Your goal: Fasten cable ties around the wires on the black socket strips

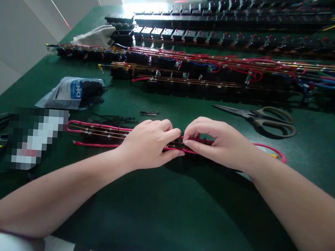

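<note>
A long black socket strip (100, 134) with copper bars and red wires lies across the green table (178, 210) in front of me. My left hand (150, 143) grips the strip near its middle, fingers curled over the top. My right hand (216, 142) pinches the same strip just to the right, fingertips almost touching the left hand's. A red wire (271, 151) loops out from under my right wrist.
Scissors (267, 119) lie to the right behind my hands. A plastic bag of black cable ties (75, 92) and loose ties (114, 118) sit at left. Rows of wired strips (205, 72) and black switch strips (233, 38) fill the far table. A white cloth (93, 36) lies far left.
</note>
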Available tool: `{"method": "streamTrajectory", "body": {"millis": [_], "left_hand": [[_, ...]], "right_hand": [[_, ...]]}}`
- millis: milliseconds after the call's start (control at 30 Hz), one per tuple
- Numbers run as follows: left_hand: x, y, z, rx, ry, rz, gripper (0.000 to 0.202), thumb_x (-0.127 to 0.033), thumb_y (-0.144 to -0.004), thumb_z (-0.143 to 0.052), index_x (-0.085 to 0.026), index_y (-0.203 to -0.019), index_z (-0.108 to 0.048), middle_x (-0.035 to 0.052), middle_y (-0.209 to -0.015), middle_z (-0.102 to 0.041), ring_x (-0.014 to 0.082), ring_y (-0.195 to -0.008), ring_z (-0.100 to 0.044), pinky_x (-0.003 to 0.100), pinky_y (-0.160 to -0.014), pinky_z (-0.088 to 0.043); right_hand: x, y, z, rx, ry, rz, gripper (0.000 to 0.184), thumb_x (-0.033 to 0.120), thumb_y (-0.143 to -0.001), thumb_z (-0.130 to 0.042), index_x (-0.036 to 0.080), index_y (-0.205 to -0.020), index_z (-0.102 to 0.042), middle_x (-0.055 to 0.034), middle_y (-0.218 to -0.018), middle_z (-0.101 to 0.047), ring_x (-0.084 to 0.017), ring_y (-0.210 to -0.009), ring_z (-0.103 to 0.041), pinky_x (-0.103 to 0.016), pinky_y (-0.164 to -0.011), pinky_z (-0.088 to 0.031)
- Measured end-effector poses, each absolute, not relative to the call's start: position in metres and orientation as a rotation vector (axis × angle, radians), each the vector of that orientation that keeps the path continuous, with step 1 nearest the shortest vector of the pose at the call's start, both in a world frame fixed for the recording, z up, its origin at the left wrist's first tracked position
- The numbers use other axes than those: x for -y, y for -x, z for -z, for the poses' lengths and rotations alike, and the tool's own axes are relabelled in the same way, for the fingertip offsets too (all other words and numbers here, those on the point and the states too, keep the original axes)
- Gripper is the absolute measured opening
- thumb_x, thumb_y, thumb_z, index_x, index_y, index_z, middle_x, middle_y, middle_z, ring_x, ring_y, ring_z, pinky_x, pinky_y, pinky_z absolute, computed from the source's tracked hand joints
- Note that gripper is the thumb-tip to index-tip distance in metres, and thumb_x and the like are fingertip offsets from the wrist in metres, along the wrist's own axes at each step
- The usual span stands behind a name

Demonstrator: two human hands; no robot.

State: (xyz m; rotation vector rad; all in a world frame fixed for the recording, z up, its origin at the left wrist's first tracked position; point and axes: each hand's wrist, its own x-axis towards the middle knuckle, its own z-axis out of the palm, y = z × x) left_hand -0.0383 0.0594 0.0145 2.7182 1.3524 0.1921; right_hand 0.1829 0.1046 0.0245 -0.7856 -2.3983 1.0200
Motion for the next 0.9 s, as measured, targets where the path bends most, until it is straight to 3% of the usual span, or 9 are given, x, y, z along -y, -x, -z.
{"method": "streamTrajectory", "body": {"millis": [200, 900], "left_hand": [[-0.0594, 0.0378, -0.0178, -1.364, -2.668, -0.180, 0.032, -0.051, -0.097, -0.051, -0.024, -0.112, -0.062, 0.0032, -0.099, -0.063, 0.0217, -0.082, -0.062, 0.032, -0.065, -0.042], [-0.0607, 0.0373, -0.0174, -1.350, -2.699, -0.172, 0.030, -0.050, -0.098, -0.050, -0.023, -0.106, -0.062, 0.0035, -0.097, -0.063, 0.0206, -0.082, -0.062, 0.031, -0.065, -0.040]], "right_hand": [[-0.1048, -0.1826, -0.0256, 2.395, 0.777, -1.032, 0.008, 0.026, -0.087, -0.067, 0.020, -0.085, -0.071, -0.0051, -0.086, -0.072, -0.019, -0.081, -0.066, -0.032, -0.070, -0.051], [-0.1055, -0.1820, -0.0217, 2.449, 0.701, -0.987, 0.008, 0.024, -0.088, -0.066, 0.020, -0.085, -0.072, -0.0046, -0.087, -0.072, -0.019, -0.084, -0.065, -0.032, -0.074, -0.050]]}}
